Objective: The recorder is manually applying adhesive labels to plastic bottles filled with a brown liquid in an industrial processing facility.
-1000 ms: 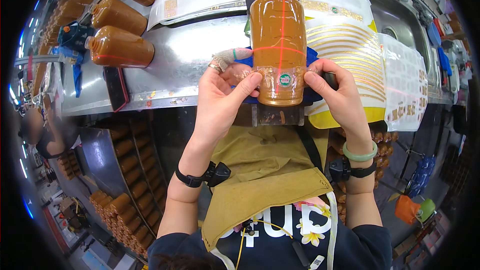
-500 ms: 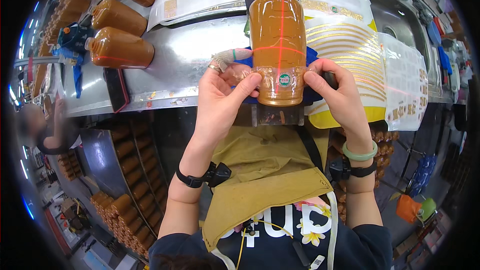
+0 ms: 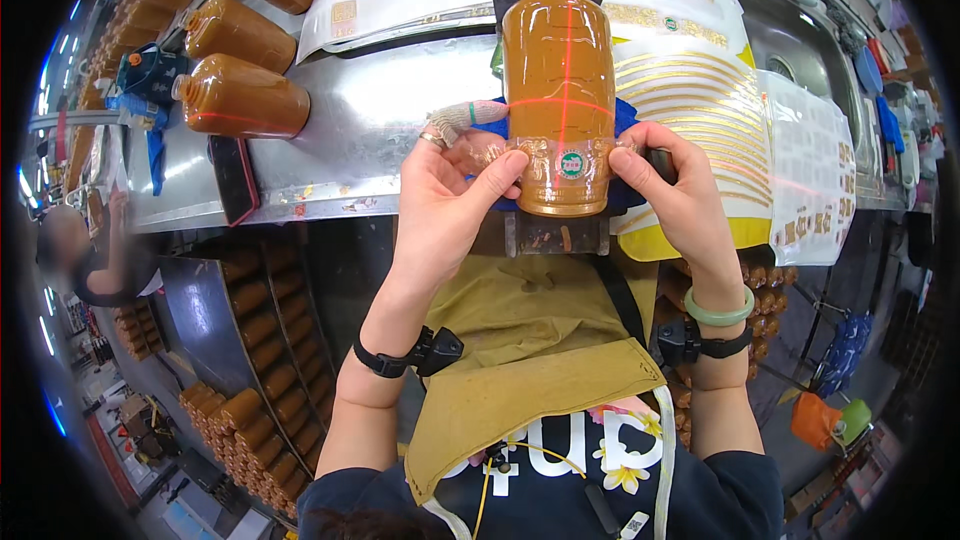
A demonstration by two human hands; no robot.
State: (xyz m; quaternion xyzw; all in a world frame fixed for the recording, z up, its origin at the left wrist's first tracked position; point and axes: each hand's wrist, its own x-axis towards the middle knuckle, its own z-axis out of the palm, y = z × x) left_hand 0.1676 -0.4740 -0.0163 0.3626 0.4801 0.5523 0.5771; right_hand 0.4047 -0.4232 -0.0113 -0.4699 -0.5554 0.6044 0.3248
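A glossy brown bottle (image 3: 558,50) with a clear neck lies on its side in a dark cradle (image 3: 555,238), its base toward me. A red laser cross falls on it. Across its lower part runs a clear decal strip (image 3: 571,162) with gold marks and a round green emblem. My left hand (image 3: 450,180) pinches the strip's left end between thumb and fingers; a knitted finger cover is on one finger. At the other end, my right hand (image 3: 672,175) pinches the strip too, thumb close to the bottle's side. Blue cloth (image 3: 626,115) shows behind the bottle.
Several brown bottles (image 3: 245,95) lie on the metal bench at left, near a phone (image 3: 234,180). Decal sheets with gold arcs (image 3: 690,120) spread at right, beside a sink (image 3: 790,40). Racks of bottles (image 3: 250,430) stand below left, where another person (image 3: 95,250) is.
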